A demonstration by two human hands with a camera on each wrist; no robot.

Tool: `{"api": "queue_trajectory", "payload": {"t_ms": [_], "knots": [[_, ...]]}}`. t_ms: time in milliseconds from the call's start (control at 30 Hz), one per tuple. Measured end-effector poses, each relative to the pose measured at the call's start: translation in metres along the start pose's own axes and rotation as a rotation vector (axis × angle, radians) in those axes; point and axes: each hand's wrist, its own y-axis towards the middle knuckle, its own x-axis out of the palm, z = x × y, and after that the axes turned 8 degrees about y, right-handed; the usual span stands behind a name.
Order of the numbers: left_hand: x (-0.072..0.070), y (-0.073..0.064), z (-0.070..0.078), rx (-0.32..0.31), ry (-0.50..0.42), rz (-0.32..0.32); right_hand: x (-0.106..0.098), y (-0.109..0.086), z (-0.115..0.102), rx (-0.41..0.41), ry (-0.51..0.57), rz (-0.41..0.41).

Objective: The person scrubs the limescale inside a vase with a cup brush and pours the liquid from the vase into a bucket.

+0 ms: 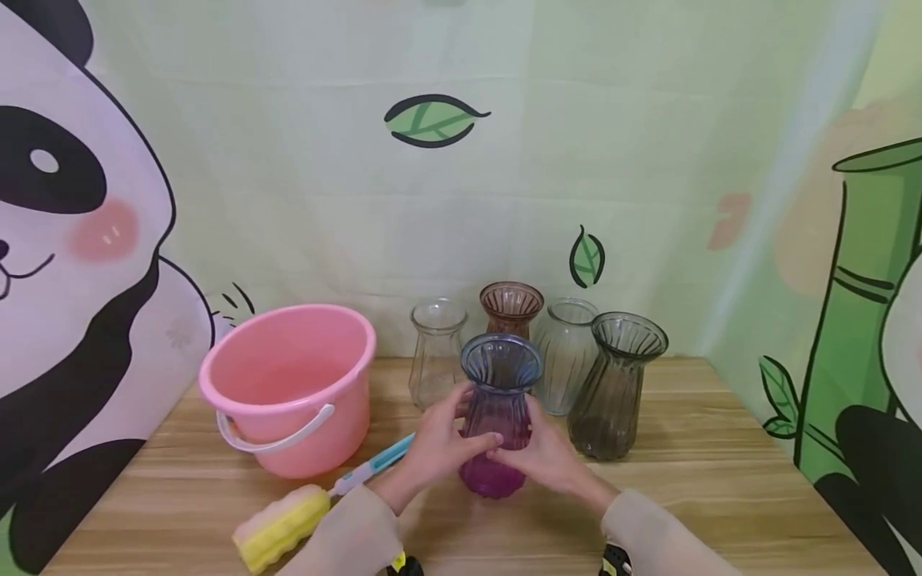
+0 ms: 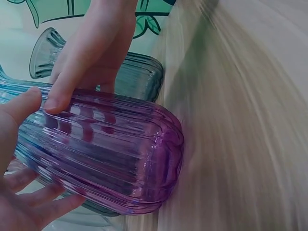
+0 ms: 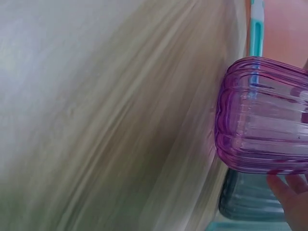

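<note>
A ribbed glass vase (image 1: 499, 412), blue at its flared rim and purple toward the base, stands upright between both hands. My left hand (image 1: 441, 444) grips its left side, thumb across the front. From the other side my right hand (image 1: 549, 458) holds it, the two thumbs nearly meeting. In the left wrist view, the left hand's fingers (image 2: 43, 199) curve under the vase (image 2: 106, 149). The right wrist view has the purple base (image 3: 260, 115) close to the wooden tabletop, with right fingertips (image 3: 284, 190) against the glass.
Behind stand a clear vase (image 1: 438, 352), a brown vase (image 1: 511, 304) and a clear ribbed jar (image 1: 565, 360). A dark grey vase (image 1: 612, 400) is close right. At left are a pink bucket (image 1: 317, 432) and a yellow sponge brush (image 1: 284, 524) on the wooden table (image 1: 720, 480).
</note>
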Motion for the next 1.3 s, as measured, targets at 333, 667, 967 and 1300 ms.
{"api": "queue_trajectory", "payload": {"t_ms": [333,667,967,1300], "knots": [[0.02,0.024,0.004,0.024,0.063,-0.012,-0.019,0.002,0.01,0.007,-0.152,0.093],[0.033,0.042,0.016,-0.006,0.175,0.005,-0.032,0.006,0.021,0.096,-0.086,0.144],[0.038,0.049,0.02,-0.029,0.195,0.001,-0.037,0.007,0.026,0.106,-0.103,0.169],[0.044,0.054,0.018,-0.037,0.19,0.002,-0.037,0.011,0.03,0.034,-0.14,0.177]]}}
